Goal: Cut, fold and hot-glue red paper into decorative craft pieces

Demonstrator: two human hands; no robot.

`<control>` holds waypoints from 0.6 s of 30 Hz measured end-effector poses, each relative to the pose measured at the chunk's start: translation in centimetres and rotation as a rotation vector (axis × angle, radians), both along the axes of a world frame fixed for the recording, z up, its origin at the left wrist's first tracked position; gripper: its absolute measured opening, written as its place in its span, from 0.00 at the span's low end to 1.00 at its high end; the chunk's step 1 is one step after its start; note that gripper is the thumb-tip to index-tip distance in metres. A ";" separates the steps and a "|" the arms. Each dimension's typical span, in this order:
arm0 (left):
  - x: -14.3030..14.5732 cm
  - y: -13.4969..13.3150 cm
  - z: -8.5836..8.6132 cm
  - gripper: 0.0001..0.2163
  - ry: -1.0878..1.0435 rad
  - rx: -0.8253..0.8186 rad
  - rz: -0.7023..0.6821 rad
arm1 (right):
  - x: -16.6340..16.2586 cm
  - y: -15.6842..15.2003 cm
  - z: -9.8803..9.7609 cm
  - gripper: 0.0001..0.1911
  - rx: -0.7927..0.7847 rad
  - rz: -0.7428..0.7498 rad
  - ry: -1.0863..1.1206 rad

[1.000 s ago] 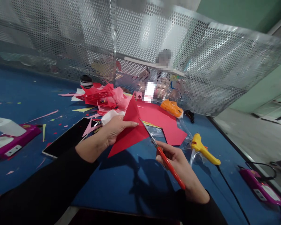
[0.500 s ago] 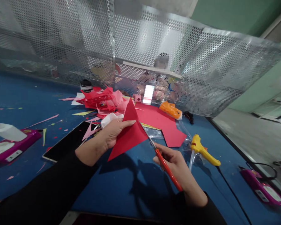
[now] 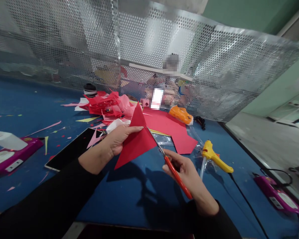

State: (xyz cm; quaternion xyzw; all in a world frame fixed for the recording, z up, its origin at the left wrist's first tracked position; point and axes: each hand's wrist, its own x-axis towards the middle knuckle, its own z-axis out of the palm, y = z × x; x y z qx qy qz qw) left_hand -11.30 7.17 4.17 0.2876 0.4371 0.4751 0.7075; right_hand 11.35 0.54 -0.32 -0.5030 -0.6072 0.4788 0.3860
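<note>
My left hand (image 3: 119, 137) pinches a piece of red paper (image 3: 139, 142) with pointed corners, thumb on top and fingers behind it. My right hand (image 3: 183, 167) grips orange-handled scissors (image 3: 173, 170). The blades lie along the right edge of the paper, their tips near my left thumb. Whether the blades are parted is hard to make out. Behind the hands lies a larger sheet of red paper (image 3: 161, 124) on the blue table (image 3: 114, 202).
A heap of red and pink scraps (image 3: 107, 105) lies at the back. A dark tablet-like device (image 3: 69, 151) rests at left, near a purple power strip (image 3: 17, 156). To the right are a yellow glue gun (image 3: 215, 157), an orange packet (image 3: 180, 114) and another purple strip (image 3: 276, 196). A perforated metal screen (image 3: 214, 66) stands behind.
The view has shifted very slightly. Both hands, the red paper and the scissors hold almost the same positions.
</note>
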 end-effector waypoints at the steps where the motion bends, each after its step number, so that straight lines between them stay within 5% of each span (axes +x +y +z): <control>1: 0.0 0.0 0.0 0.02 0.003 -0.003 -0.001 | 0.1 0.0 0.0 0.34 0.009 0.007 -0.013; 18: 0.8 -0.5 -0.2 0.04 0.015 -0.006 -0.019 | 0.0 0.0 -0.1 0.30 0.007 0.003 -0.016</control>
